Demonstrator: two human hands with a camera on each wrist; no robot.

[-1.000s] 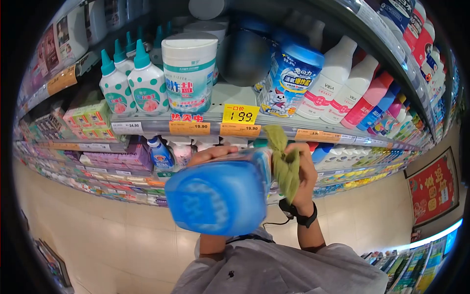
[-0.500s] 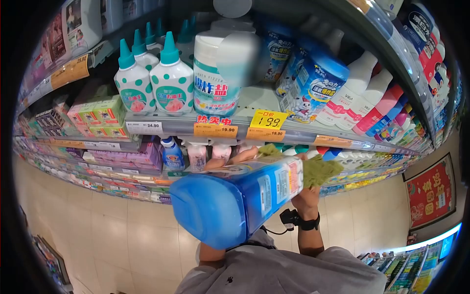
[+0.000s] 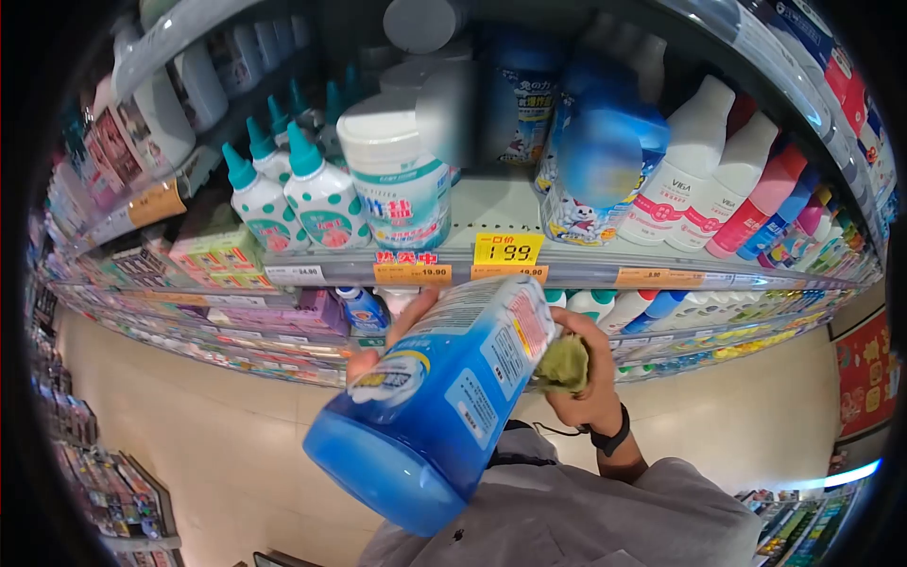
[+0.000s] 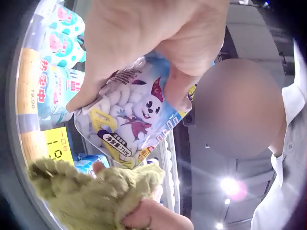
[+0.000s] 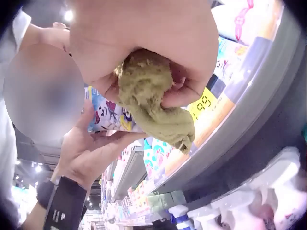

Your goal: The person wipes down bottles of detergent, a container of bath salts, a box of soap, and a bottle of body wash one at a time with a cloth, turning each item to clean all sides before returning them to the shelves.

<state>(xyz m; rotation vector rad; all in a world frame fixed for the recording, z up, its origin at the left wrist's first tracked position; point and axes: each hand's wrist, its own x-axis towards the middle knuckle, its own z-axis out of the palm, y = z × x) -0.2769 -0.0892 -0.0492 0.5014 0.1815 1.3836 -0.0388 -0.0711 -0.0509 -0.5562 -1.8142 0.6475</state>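
Note:
A blue tub (image 3: pixel 430 406) with a printed label lies tilted in front of the shelf, its smooth blue end toward the person. My left hand (image 3: pixel 406 331) grips it from the far left side, partly hidden behind it in the head view. In the left wrist view, thumb and fingers of the left hand (image 4: pixel 153 38) span the tub (image 4: pixel 139 105) with its white cartoon rabbit. A green cloth (image 3: pixel 565 364) is bunched in my right hand (image 3: pixel 586 387), close by the tub's label end. The right wrist view shows curled fingers round the cloth (image 5: pixel 153 100).
On the shelf stand a white tub (image 3: pixel 397 180), teal-capped bottles (image 3: pixel 321 203), blue tubs (image 3: pixel 605 161) and white bottles (image 3: pixel 685 161). A yellow price tag (image 3: pixel 508 249) hangs on the shelf edge. Lower shelves hold boxes (image 3: pixel 279 317) and more bottles. Tiled floor (image 3: pixel 236 444) lies below.
The tub has turned, showing more of its side label, and its blue end has dipped lower. The cloth, earlier hanging or spread at the tub's other end, is now bunched in the right hand.

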